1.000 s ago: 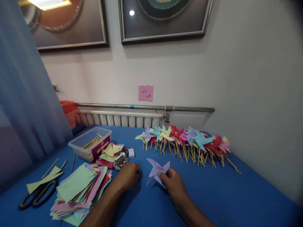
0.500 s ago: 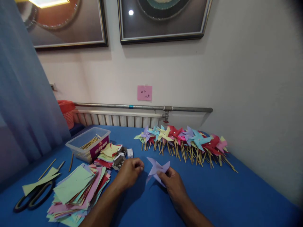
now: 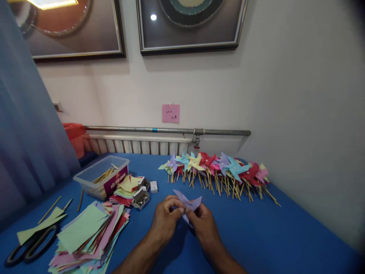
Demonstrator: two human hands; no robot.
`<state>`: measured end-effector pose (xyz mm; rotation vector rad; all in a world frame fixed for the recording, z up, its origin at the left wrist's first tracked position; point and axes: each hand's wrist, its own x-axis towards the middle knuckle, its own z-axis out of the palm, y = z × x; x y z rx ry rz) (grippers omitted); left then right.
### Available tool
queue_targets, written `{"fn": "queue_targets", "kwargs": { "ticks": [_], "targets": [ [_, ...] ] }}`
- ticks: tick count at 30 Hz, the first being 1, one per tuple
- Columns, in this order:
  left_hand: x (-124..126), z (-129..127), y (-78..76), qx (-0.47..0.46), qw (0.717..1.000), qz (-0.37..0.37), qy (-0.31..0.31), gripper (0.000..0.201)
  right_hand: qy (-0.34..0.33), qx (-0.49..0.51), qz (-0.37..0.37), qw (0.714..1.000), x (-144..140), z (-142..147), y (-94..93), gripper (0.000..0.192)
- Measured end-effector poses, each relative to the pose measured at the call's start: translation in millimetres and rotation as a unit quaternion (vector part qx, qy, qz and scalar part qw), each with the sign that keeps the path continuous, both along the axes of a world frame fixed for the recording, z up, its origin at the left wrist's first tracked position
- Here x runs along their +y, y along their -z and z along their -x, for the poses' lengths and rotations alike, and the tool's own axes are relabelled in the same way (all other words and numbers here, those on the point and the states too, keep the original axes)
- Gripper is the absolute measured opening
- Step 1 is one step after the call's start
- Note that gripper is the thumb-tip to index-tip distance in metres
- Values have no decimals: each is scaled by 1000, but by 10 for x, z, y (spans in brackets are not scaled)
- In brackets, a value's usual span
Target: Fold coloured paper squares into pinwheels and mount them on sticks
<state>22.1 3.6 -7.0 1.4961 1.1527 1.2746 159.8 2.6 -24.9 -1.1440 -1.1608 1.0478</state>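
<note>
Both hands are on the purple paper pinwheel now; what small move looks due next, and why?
Probably press a pin through its centre. The left hand and right hand pinch the purple pinwheel at its middle, no stick is on it, and the finished pinwheels show a metal pin at the hub.

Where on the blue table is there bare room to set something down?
Bare blue table lies right of the right hand, in front of the pinwheel row. It is crowded left of the left hand: paper stack, scissors, plastic box.
</note>
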Motion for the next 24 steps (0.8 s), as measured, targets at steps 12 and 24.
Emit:
{"fn": "queue_targets", "kwargs": {
  "ticks": [12, 24],
  "targets": [
    [-12, 33, -55, 41, 999, -10, 20, 13, -19, 9, 0, 1000, 7, -1, 24, 31],
    [-24, 44, -54, 99, 994, -37, 16, 15, -26, 34, 27, 999, -16, 2, -27, 32]
  ]
}}
